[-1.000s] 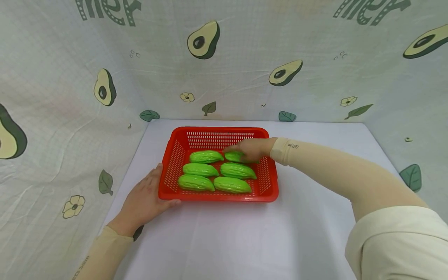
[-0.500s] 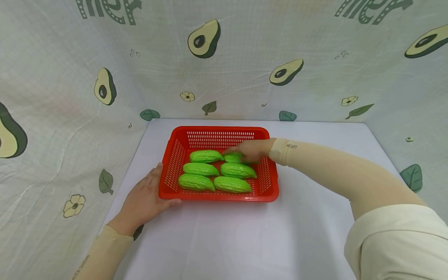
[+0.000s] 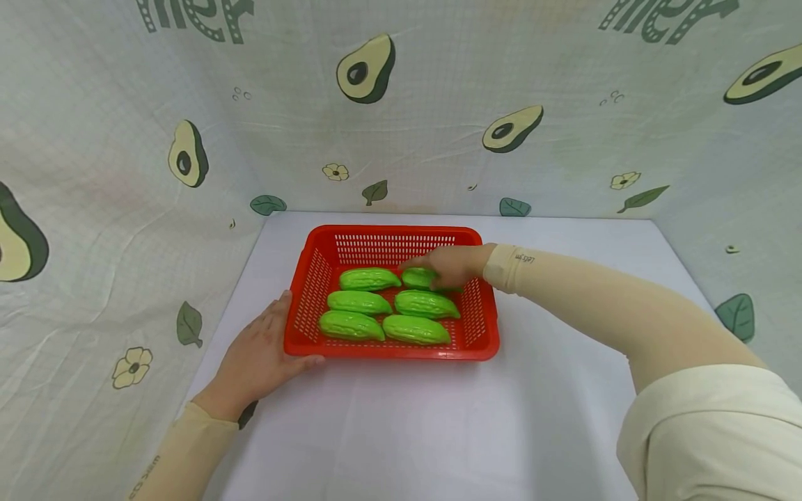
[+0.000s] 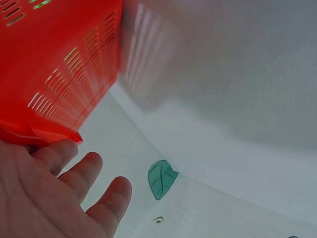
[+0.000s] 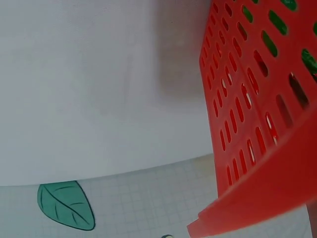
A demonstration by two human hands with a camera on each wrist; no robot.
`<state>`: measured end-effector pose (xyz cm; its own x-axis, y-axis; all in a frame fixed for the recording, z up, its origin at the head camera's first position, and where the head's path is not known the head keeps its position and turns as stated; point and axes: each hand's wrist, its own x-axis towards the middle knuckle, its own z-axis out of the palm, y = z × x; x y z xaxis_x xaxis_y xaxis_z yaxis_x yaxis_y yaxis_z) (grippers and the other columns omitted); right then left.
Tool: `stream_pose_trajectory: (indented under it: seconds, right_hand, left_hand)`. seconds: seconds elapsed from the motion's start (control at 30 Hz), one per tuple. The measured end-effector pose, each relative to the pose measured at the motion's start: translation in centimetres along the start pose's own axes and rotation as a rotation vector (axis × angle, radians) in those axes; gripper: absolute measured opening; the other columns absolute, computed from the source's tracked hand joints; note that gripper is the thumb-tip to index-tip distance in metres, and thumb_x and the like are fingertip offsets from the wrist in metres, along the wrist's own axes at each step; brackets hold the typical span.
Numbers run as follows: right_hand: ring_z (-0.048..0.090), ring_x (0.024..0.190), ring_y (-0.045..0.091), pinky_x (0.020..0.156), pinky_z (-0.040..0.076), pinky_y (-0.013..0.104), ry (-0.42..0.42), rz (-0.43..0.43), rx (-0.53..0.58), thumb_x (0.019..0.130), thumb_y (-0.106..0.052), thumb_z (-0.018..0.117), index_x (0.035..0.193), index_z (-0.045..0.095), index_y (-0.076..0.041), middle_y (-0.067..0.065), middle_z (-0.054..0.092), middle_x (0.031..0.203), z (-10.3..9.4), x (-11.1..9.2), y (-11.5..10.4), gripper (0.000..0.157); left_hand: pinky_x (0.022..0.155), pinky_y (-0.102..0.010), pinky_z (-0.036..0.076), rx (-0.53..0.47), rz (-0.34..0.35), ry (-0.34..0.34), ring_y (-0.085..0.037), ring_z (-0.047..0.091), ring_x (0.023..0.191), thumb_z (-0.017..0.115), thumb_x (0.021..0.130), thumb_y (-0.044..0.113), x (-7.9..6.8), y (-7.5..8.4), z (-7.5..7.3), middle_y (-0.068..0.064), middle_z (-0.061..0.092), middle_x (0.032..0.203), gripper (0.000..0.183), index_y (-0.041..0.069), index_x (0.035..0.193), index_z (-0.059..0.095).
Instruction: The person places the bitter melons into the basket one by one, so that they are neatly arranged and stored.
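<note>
A red plastic basket (image 3: pixel 391 352) holds several bright green bitter melons (image 3: pixel 422 304) lying in two columns. My left hand (image 3: pixel 257 355) rests at the basket's left front corner, thumb along the front side. In the left wrist view the fingers (image 4: pixel 79 176) of that hand extend beside the red rim (image 4: pixel 47 136). My right hand (image 3: pixel 454 266) reaches over the right rim and grips the back right bitter melon (image 3: pixel 416 278), covering its right part. The right wrist view shows only the basket's slotted side wall (image 5: pixel 237 94); the hand itself is hidden there.
The basket stands on a white-covered table (image 3: pixel 401 431), toward its back. A pale cloth (image 3: pixel 432 125) printed with avocados and leaves hangs behind and along both sides. My right forearm (image 3: pixel 576 296) crosses above the table's right part.
The basket, melons and left hand stay put. My right hand remains on the same bitter melon, with only a slight shift of the wrist.
</note>
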<state>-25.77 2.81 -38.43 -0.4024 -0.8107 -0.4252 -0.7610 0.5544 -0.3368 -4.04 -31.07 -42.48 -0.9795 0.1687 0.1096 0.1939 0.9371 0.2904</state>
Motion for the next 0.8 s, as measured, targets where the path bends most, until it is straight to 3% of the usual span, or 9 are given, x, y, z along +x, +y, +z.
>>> stream_pose_trajectory:
  seconds: [0.2, 0.33, 0.43, 0.6, 0.8]
  right_hand:
    - [0.059, 0.100, 0.021, 0.095, 0.050, 0.037, 0.033, 0.019, -0.010, 0.096, -0.015, 0.066, 0.157, 0.034, -0.025, 0.003, 0.057, 0.137, 0.0, -0.3, 0.3, 0.069]
    - [0.058, 0.109, 0.024, 0.098, 0.049, 0.039, 0.074, 0.020, -0.004, 0.095, -0.016, 0.065, 0.158, 0.032, -0.024, 0.004, 0.050, 0.146, -0.7, -1.0, 0.4, 0.071]
    - [0.054, 0.122, 0.026, 0.105, 0.044, 0.043, 0.107, 0.028, -0.008, 0.096, -0.020, 0.066, 0.158, 0.031, -0.024, 0.007, 0.045, 0.152, -1.5, -2.1, 0.3, 0.071]
    - [0.047, 0.133, 0.029, 0.108, 0.041, 0.047, 0.199, 0.056, -0.042, 0.095, -0.024, 0.068, 0.157, 0.033, -0.023, 0.009, 0.045, 0.152, -2.9, -5.6, 0.2, 0.071]
    - [0.044, 0.134, 0.033, 0.099, 0.048, 0.052, 0.307, 0.120, -0.139, 0.091, -0.029, 0.074, 0.155, 0.037, -0.023, 0.011, 0.047, 0.149, -2.9, -12.3, 0.6, 0.074]
  left_hand:
    - [0.110, -0.057, 0.033, 0.000, 0.008, -0.008, -0.042, 0.033, 0.141, 0.067, 0.074, 0.077, 0.2, 0.2, 0.0, -0.022, 0.028, 0.159, 0.127, -0.002, 0.157, 0.014]
    - [0.111, -0.057, 0.032, 0.003, 0.016, -0.015, -0.043, 0.033, 0.140, 0.062, 0.075, 0.081, 0.4, 0.3, -0.2, -0.023, 0.028, 0.158, 0.127, -0.004, 0.157, 0.015]
    - [0.111, -0.057, 0.031, 0.005, 0.021, -0.023, -0.044, 0.033, 0.140, 0.065, 0.075, 0.078, 0.5, 0.4, -0.5, -0.024, 0.029, 0.158, 0.126, -0.004, 0.157, 0.015]
    - [0.111, -0.058, 0.032, -0.004, 0.020, -0.036, -0.044, 0.034, 0.140, 0.070, 0.076, 0.073, 0.6, 0.3, -1.3, -0.024, 0.030, 0.157, 0.123, -0.004, 0.156, 0.018]
    - [0.108, -0.063, 0.032, 0.059, -0.012, -0.052, -0.046, 0.031, 0.140, 0.062, 0.085, 0.069, 0.6, -0.8, -3.9, -0.024, 0.027, 0.158, 0.110, 0.002, 0.159, 0.015]
